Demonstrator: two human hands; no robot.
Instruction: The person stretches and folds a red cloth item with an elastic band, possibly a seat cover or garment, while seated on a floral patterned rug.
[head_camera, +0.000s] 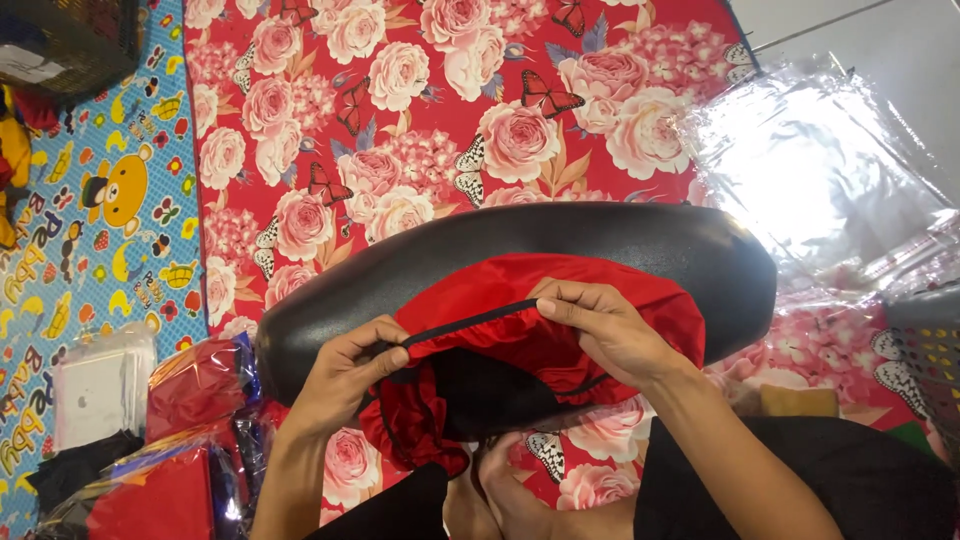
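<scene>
- A red cover (560, 315) with a black elastic edge (470, 322) is held over the near side of a long black seat (560, 240), which lies across a red floral mat (420, 110).
- The left hand (345, 370) is closed in a pinch on the elastic edge near the left end of the cover; the right hand (600, 325) is closed in a pinch on the same edge further right, so that the band is drawn taut between them.
- The stretch is judged to go best if the band is kept taut and level between the two pinches, and if the loose gathered red cloth below is kept from being trapped under the seat.
- A slip of the elastic from either pinch is judged the main risk, since the band looks thin and under tension.
- A stack of clear plastic bags (820, 170) is seen at the upper right, shiny and rectangular, partly on the mat.
- At the lower left, red items wrapped in clear plastic (195, 385) are piled, with a clear flat packet with white contents (100, 390) beside them.
- A blue play mat (110, 200) with coloured letters and a cartoon bear is laid left of the floral mat.
- A grey perforated basket (925, 350) is seen at the right edge; a dark basket (70, 40) stands at the top left.
</scene>
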